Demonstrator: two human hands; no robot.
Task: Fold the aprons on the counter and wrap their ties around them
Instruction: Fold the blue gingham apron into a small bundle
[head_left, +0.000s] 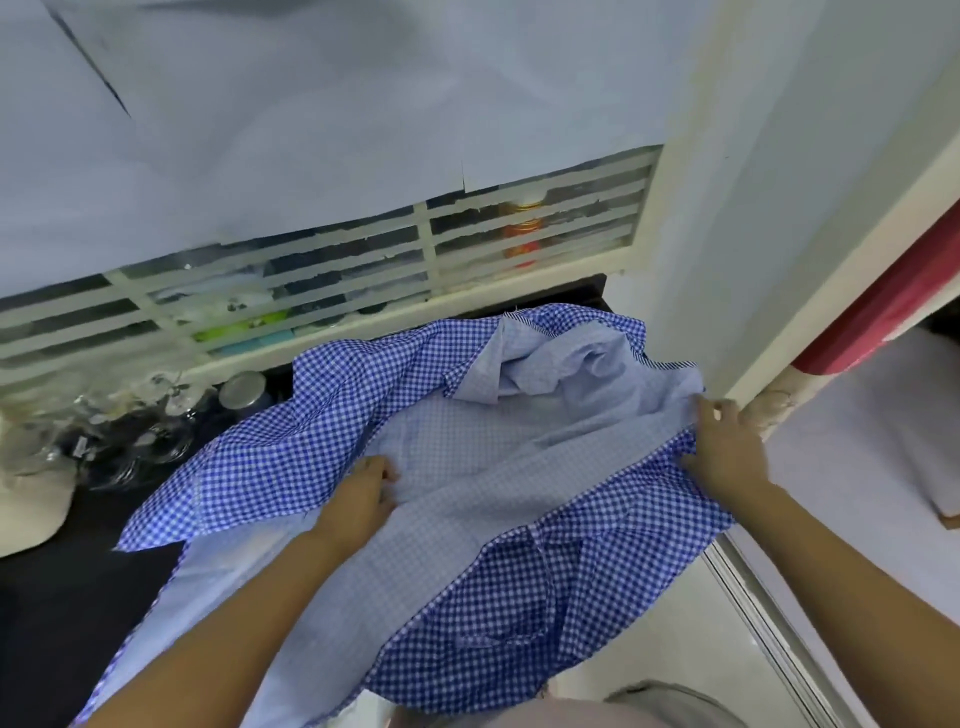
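Soft, light blue-and-white gingham cotton apron (322, 441) lies rumpled on the dark worktop (78, 597). The left hand (358, 493) pinches its middle and the right hand (727, 452) its three-o'clock edge. Hems likely grip best.

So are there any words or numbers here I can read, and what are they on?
None can be read.
Orange and red container behind the window slats: any label is too blurred.
Small tag on the clear glassware at the left: too small.
Blue checked apron: only checks, no words.
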